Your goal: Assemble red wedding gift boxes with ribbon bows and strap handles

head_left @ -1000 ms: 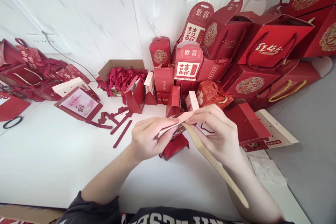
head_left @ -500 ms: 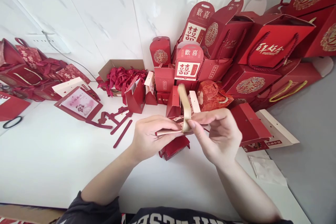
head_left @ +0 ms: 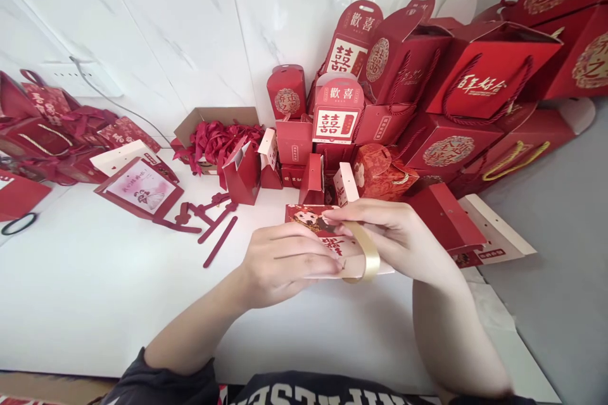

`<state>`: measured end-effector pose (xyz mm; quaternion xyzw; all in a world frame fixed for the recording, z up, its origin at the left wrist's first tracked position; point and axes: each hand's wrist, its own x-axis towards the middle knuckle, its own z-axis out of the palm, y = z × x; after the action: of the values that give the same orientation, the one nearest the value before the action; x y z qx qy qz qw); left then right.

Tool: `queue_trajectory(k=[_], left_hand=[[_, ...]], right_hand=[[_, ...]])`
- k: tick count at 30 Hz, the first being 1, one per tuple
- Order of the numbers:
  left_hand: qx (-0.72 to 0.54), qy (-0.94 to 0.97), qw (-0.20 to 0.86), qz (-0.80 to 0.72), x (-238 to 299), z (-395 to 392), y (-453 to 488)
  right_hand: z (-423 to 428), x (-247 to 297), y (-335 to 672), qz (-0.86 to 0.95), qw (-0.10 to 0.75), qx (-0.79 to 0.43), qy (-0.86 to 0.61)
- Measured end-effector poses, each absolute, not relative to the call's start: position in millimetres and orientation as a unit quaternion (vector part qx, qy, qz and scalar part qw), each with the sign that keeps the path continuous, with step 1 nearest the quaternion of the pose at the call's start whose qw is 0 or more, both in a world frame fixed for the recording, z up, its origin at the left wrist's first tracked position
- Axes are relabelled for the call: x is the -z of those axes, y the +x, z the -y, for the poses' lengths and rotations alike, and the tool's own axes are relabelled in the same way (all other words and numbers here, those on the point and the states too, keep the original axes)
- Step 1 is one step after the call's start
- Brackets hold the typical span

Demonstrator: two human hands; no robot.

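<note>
Above the table I hold a small paper gift box (head_left: 302,216) with a red front, a cartoon figure and red lettering; its near edge is pale pink. My left hand (head_left: 280,261) grips it from the left, with fingers lying over the near edge. From the right, my right hand (head_left: 403,235) is closed on the box, its fingertips on the printed face. A gold satin ribbon (head_left: 370,254) makes a loop around the pale edge beside my right fingers. The underside of the box and part of my right thumb are hidden.
Red gift boxes (head_left: 489,82) are stacked at the back right. A cardboard box (head_left: 190,126) of crimson ribbons stands by the wall. Dark red strips (head_left: 221,242) lie left of my hands, near a box with a picture panel (head_left: 142,188). More red boxes (head_left: 47,133) sit far left.
The gift box has turned so its printed face shows upward. The gold ribbon's upright end has become a curved loop, farther right. My right hand has shifted behind the box.
</note>
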<state>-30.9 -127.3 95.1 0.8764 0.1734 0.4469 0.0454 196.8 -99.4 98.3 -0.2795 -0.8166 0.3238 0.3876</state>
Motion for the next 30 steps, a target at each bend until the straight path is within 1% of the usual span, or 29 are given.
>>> queue_trajectory(k=[2,4,5,7,10,16,24,30], left_hand=[[-0.442,0.88,0.007,-0.173,-96,130,-32],[-0.446,0.876,-0.028,-0.179,-99,134,-33],[-0.449,0.874,-0.043,-0.184,-100,135,-33],[-0.447,0.87,-0.065,-0.2,-103,138,-33],[-0.436,0.867,-0.082,-0.225,-107,140,-33],[-0.444,0.858,-0.093,-0.24,-109,140,-29],[-0.461,0.853,-0.072,-0.233,-104,138,-30],[-0.455,0.855,-0.056,-0.242,-102,138,-33]], right_hand=[[100,-98,195,0.818,0.396,-0.253,-0.331],[103,-100,194,0.807,0.411,-0.224,-0.36],[106,-101,195,0.797,0.423,-0.234,-0.362],[112,-103,195,0.769,0.439,-0.293,-0.36],[120,-104,194,0.739,0.435,-0.367,-0.361],[127,-104,190,0.785,0.426,-0.33,-0.304],[131,-111,193,0.803,0.397,-0.338,-0.288],[134,-111,195,0.81,0.391,-0.33,-0.284]])
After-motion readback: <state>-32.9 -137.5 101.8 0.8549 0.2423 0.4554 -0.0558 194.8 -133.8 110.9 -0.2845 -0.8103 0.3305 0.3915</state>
